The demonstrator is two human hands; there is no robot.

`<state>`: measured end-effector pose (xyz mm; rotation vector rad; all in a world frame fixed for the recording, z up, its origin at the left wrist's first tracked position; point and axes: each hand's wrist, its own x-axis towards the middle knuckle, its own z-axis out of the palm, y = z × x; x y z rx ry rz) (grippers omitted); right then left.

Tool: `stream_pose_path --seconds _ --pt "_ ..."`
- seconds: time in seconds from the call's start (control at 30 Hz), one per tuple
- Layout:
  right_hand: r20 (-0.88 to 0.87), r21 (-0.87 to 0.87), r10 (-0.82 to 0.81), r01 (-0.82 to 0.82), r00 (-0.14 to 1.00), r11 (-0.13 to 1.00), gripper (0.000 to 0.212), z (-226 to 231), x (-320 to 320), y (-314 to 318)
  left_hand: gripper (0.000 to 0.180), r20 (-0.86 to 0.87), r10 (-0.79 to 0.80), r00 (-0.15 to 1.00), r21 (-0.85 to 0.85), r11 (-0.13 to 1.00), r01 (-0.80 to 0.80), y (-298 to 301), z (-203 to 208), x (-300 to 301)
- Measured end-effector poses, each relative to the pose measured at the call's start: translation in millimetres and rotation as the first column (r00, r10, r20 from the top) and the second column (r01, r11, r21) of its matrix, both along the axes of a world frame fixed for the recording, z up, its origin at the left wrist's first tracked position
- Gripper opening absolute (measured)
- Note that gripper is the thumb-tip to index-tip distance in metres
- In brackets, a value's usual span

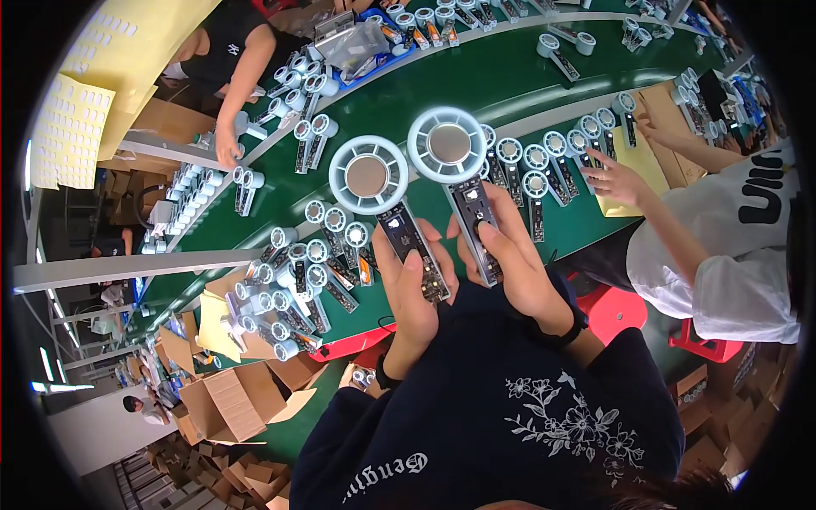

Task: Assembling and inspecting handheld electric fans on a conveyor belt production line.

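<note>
Green surface (484, 72) runs left to far right, cardboard box (228, 401) near left, red stool (615, 316) right; left grip (414, 293) grasping ring-headed unit (368, 176), right grip (520, 268) second unit (448, 143).

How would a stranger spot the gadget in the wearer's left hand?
Start at the long green work surface; find its near side, above the dark shirt. There the left hand holds up a gadget: pale-blue spoked ring, brownish disc, circuit-board handle. Unlike gadgets resting nearby, it is held; unlike the twin in the right hand, it sits lower and further left.
</note>
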<state>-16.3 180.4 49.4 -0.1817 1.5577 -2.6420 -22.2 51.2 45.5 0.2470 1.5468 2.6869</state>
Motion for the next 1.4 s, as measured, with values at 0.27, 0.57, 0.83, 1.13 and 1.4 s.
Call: stream_pose_path --seconds 0.27,0.57,0.83,1.13,1.4 --pt "0.012 0.013 -0.003 0.003 1.000 1.000 0.041 1 0 -1 0.044 -0.013 0.004 1.000 -0.020 1.000 -0.004 0 -2 -2" --pt "0.028 -0.017 0.011 -0.010 1.000 1.000 0.041 0 0 0 0.044 -0.040 0.027 0.999 -0.084 0.996 -0.031 0 -4 -1" --pt "0.004 0.026 0.003 -0.003 1.000 1.000 0.041 -2 -2 0 0.046 -0.017 0.023 1.000 -0.034 0.999 -0.024 2 -5 0" --pt "-0.007 0.045 -0.019 0.019 1.000 0.999 0.041 -3 -3 -3 0.046 -0.006 0.016 1.000 -0.051 0.999 -0.017 3 -4 -1" --pt "-0.003 0.016 -0.038 0.039 0.999 0.999 0.039 -4 -2 -2 0.042 -0.037 0.033 0.999 -0.033 0.999 -0.034 3 -7 -2"
